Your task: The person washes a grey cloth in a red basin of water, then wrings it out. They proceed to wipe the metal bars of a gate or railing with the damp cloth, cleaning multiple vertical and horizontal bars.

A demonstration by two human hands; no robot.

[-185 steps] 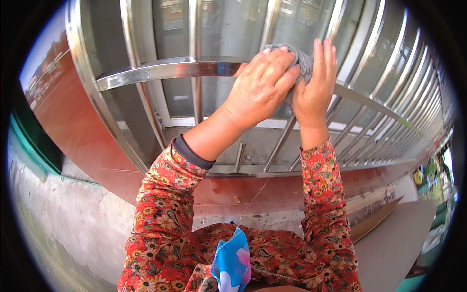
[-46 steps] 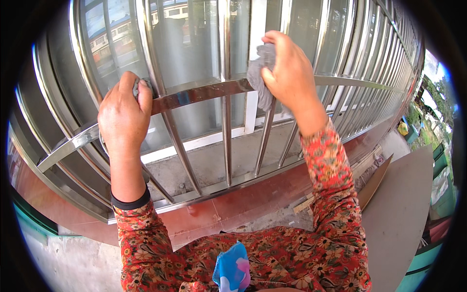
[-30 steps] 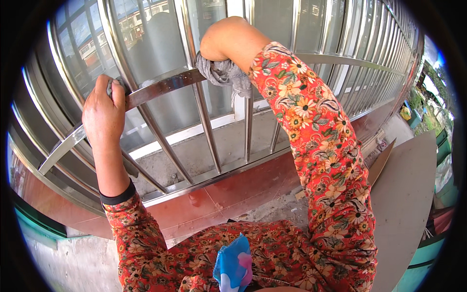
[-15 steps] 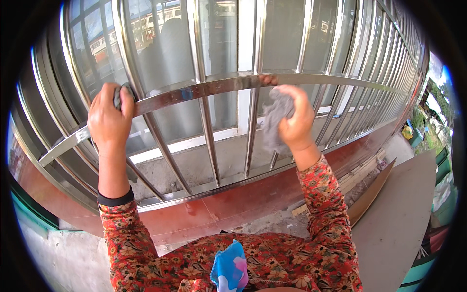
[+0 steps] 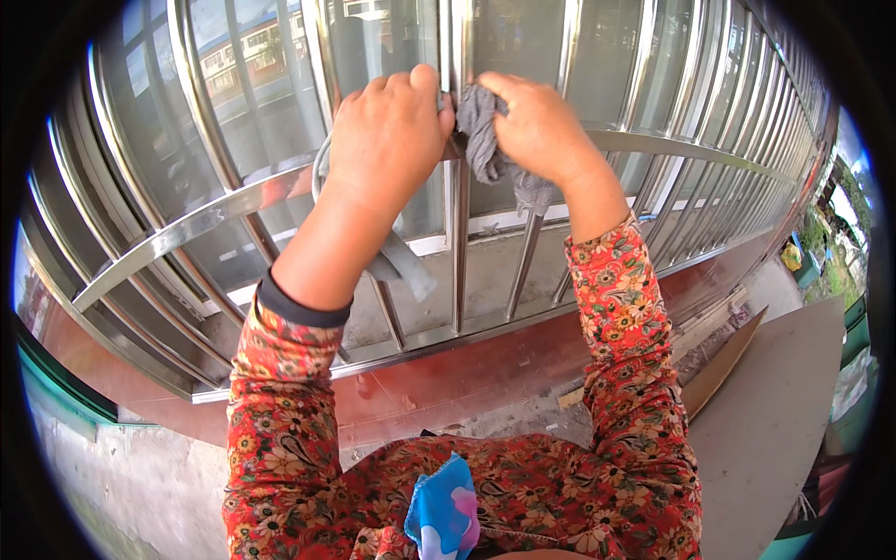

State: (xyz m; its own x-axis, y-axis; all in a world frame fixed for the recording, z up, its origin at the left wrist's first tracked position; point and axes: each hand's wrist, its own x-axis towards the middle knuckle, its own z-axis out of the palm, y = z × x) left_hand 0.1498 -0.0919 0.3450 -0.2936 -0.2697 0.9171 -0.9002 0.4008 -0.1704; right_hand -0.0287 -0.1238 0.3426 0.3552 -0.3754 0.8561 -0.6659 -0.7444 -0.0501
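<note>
Both my hands are up at a shiny metal window grille, close together at one upright bar. My left hand is closed around a grey-green cloth, whose tail hangs below the wrist. My right hand grips a crumpled grey cloth that presses against the same bar from its right side; a loose end dangles below the fingers. The flat crossband of the grille runs behind both hands, which hide its middle stretch. My left fingertips are partly out of sight behind the bar.
Behind the bars are window panes with reflections. A red tiled wall strip runs below the grille. To the right lean a large grey board and a brown sheet, near a wooden plank.
My left hand has moved right and up along the crossband from its left part to the middle bar. My right hand has shifted left and up, bringing its cloth against that bar.
</note>
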